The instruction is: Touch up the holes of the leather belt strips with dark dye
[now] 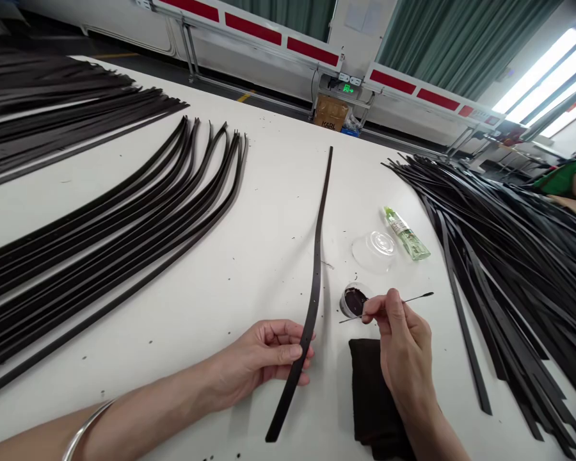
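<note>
My left hand (273, 355) grips a long black strap (315, 282) near its lower end, thumb on top and fingers beneath. The strap bends away from me, with small holes along it. Between the thumb and fingers of my right hand (403, 339) is a thin dark stick (418, 297) with a slightly wider tip, perhaps a swab. Just left of that hand stands a small clear cup (344, 305) with dark, nearly black paste or liquid inside. A folded black cloth (372, 390) lies beneath my right wrist.
Black straps lie in a row on the left (173, 221) and in a heap on the right (504, 256). A clear plastic lid (373, 250) and a green tube (407, 234) sit beyond the cup. Dark specks dot the white table (192, 365). A person's green sleeve (564, 176) shows far right.
</note>
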Demonstrator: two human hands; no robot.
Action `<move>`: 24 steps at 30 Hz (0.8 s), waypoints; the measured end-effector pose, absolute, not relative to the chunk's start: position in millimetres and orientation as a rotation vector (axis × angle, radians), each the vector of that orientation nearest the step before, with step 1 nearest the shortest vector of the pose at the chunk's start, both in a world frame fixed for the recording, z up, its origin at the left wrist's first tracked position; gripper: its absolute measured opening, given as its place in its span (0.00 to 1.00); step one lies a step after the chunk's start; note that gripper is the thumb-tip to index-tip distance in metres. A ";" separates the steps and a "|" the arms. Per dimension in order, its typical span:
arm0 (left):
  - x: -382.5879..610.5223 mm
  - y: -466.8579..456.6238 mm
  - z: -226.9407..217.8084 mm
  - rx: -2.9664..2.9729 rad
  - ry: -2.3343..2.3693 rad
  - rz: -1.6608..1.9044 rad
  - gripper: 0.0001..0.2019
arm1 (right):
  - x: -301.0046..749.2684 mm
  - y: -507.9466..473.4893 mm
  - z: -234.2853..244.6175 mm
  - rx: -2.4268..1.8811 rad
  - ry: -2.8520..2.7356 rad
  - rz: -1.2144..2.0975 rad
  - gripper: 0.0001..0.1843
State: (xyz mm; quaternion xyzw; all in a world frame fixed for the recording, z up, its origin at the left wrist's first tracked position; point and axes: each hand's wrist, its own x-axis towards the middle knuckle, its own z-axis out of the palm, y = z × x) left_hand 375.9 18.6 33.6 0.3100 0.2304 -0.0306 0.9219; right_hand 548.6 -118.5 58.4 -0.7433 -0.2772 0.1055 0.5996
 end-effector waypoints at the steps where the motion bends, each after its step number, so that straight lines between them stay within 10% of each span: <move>1: 376.1 18.5 33.0 0.637 0.459 -0.060 0.08 | 544.6 -118.4 57.6 -1.714 -0.667 0.244 0.26; 24: 377.8 16.2 33.0 0.633 0.387 -0.043 0.08 | 518.5 -116.1 59.1 -1.450 -1.499 -0.063 0.14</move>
